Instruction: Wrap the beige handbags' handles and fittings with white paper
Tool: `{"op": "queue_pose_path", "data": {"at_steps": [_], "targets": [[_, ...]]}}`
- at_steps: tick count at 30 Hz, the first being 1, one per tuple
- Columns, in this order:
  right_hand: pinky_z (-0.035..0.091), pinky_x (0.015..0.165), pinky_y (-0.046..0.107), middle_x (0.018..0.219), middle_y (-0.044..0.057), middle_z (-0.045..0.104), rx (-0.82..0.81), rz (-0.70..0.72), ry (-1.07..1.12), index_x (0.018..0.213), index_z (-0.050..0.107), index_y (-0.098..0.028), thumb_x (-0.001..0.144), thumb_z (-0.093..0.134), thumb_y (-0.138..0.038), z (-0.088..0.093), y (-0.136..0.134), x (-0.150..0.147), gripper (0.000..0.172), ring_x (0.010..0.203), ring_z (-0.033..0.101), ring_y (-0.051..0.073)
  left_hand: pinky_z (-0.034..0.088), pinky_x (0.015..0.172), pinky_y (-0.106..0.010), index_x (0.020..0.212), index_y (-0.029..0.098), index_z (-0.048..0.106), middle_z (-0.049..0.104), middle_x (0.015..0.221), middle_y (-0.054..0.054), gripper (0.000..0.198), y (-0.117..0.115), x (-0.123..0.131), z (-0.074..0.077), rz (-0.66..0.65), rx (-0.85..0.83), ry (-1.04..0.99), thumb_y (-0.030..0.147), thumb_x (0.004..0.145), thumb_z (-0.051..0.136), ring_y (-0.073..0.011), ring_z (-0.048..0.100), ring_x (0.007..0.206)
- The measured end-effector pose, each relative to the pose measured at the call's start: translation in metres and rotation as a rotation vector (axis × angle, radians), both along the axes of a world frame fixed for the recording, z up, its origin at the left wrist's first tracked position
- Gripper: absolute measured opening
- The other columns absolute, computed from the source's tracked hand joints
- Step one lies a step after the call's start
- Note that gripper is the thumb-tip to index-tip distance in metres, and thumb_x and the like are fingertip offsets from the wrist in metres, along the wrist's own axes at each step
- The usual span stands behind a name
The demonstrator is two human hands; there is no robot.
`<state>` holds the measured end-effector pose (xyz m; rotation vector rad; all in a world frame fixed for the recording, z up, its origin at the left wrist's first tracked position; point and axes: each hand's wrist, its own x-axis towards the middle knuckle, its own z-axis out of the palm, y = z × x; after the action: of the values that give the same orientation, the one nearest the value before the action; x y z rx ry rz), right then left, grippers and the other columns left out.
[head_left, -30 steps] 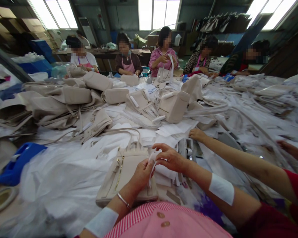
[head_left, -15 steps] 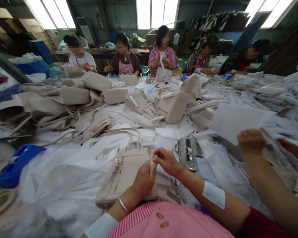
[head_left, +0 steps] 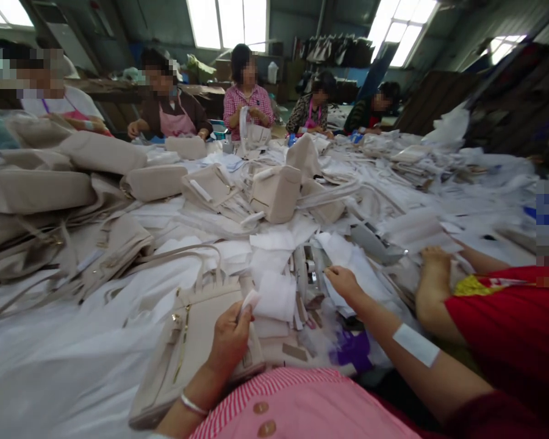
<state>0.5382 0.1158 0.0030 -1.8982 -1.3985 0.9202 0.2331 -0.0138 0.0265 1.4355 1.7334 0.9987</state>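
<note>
My left hand [head_left: 232, 336] is closed, pinching a small folded piece of white wrapping paper [head_left: 251, 300] between thumb and fingers. Under that wrist lies a beige handbag [head_left: 205, 323] with a gold zip and its handles stretched away from me. To the right, my right hand [head_left: 345, 284] has its fingertips drawn together beside a grey tape dispenser [head_left: 309, 274]; what they hold, if anything, is too small to make out. Loose white sheets [head_left: 277, 296] lie between the handbag and the dispenser.
Beige handbags [head_left: 274, 192] are piled across the table, mostly at left. A co-worker in a red top [head_left: 507, 317] reaches in close on my right, near a second grey dispenser [head_left: 377, 241]. A purple scrap [head_left: 352, 350] lies by my right forearm. Several people work along the far side.
My right hand has left the white piece in my left hand and moved out to the tape dispenser. The view has turned right. The co-worker's sheet has moved.
</note>
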Motion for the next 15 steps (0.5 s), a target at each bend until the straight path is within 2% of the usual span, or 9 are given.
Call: {"op": "queue_pose_path", "data": {"at_steps": [3, 7, 12, 15], "targets": [[0.042, 0.060, 0.030, 0.056, 0.005, 0.064, -0.128, -0.011, 0.057, 0.057, 0.065, -0.016, 0.069, 0.060, -0.038, -0.022, -0.020, 0.003, 0.025, 0.062, 0.057, 0.019, 0.039, 0.056, -0.025, 0.080, 0.021, 0.067, 0.061, 0.063, 0.001, 0.030, 0.001, 0.001, -0.002, 0.003, -0.026, 0.001, 0.043, 0.090, 0.048, -0.0157, 0.053, 0.058], [0.040, 0.054, 0.026, 0.060, 0.004, 0.065, -0.177, -0.031, 0.180, 0.062, 0.065, -0.015, 0.069, 0.058, -0.041, -0.038, -0.036, -0.016, 0.027, 0.058, 0.056, 0.016, 0.038, 0.053, -0.024, 0.081, 0.021, 0.067, 0.060, 0.061, 0.002, 0.031, 0.001, 0.001, -0.003, -0.001, -0.036, 0.021, 0.044, 0.090, 0.048, -0.0148, 0.052, 0.054], [0.042, 0.059, 0.025, 0.069, 0.005, 0.067, -0.104, -0.066, 0.230, 0.062, 0.063, -0.018, 0.064, 0.061, -0.037, -0.027, -0.046, -0.020, 0.019, 0.071, 0.059, 0.018, 0.039, 0.050, -0.024, 0.081, 0.021, 0.067, 0.060, 0.059, 0.002, 0.032, 0.000, 0.000, -0.005, 0.019, -0.040, 0.036, 0.045, 0.090, 0.047, -0.0148, 0.052, 0.052], [0.039, 0.052, 0.025, 0.069, 0.003, 0.066, -0.129, -0.072, 0.245, 0.066, 0.063, -0.019, 0.067, 0.059, -0.039, -0.019, -0.064, -0.021, 0.020, 0.060, 0.057, 0.016, 0.040, 0.051, -0.024, 0.082, 0.021, 0.067, 0.063, 0.062, 0.001, 0.032, 0.000, 0.000, -0.006, 0.015, -0.028, 0.050, 0.044, 0.091, 0.047, -0.0153, 0.055, 0.054]]}}
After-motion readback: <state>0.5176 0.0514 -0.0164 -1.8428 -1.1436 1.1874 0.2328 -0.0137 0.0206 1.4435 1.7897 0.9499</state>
